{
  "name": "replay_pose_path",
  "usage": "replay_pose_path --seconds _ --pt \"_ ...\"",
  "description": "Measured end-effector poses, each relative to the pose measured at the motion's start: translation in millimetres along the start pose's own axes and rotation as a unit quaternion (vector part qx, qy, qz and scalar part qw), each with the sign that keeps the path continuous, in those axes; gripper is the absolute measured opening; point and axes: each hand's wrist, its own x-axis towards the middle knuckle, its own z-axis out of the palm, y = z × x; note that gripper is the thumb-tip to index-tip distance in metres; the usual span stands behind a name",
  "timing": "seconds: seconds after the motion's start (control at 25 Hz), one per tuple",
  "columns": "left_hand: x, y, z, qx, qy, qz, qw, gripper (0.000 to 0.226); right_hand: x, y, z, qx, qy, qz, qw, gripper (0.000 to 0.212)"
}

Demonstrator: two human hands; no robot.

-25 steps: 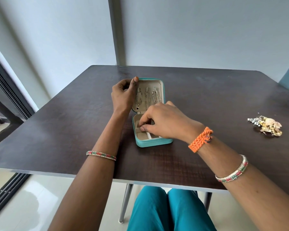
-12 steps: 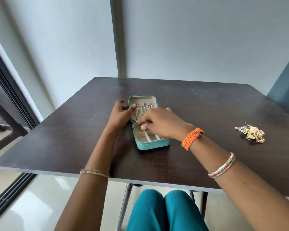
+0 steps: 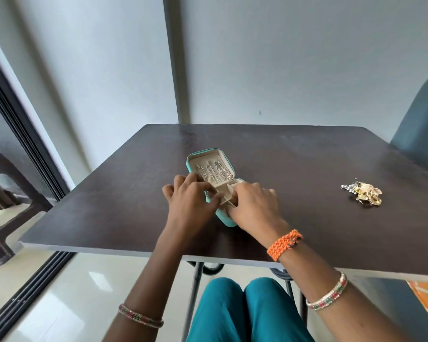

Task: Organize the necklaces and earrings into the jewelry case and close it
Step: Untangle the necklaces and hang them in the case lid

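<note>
Beige lining shows between the two hands where they meet over the lower tray of the jewelry case. The left hand has its fingers curled down onto the tray's left rim, thumb tip touching a beige divider flap that stands tilted inside the tray; whether it pinches the flap I cannot tell. The right hand covers the tray's right half, fingertips bent down to the same flap, its grip narrow, though what it holds, if anything, is hidden. Behind the hands the teal lid lies open, with thin chain necklaces hung in a row on its lining. The case sits near the middle of the dark tabletop, closer to the near edge. Well apart from it, toward the right edge, lies a small heap of gold and silver earrings.
</note>
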Motion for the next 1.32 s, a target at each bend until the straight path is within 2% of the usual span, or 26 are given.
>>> replay_pose_path --seconds 0.16,0.48,0.68,0.84,1.32 --pt "-6 18 11 -0.046 -0.051 -0.048 0.996 0.026 -8 5 -1 -0.030 0.051 0.023 0.998 0.015" --pt "-16 20 22 -0.101 -0.036 -0.112 0.988 0.026 -12 6 5 0.036 0.052 0.073 0.995 0.020" --pt "-8 16 17 -0.131 -0.075 -0.117 0.982 0.023 -16 1 2 0.070 0.024 0.096 0.993 0.022" --pt "-8 15 16 -0.129 -0.089 -0.111 0.981 0.023 -10 2 -4 0.039 0.013 0.079 0.996 0.016" --pt "-11 17 18 -0.127 -0.095 -0.113 0.981 0.023 -16 -13 -8 -0.097 0.055 -0.016 0.994 0.015"
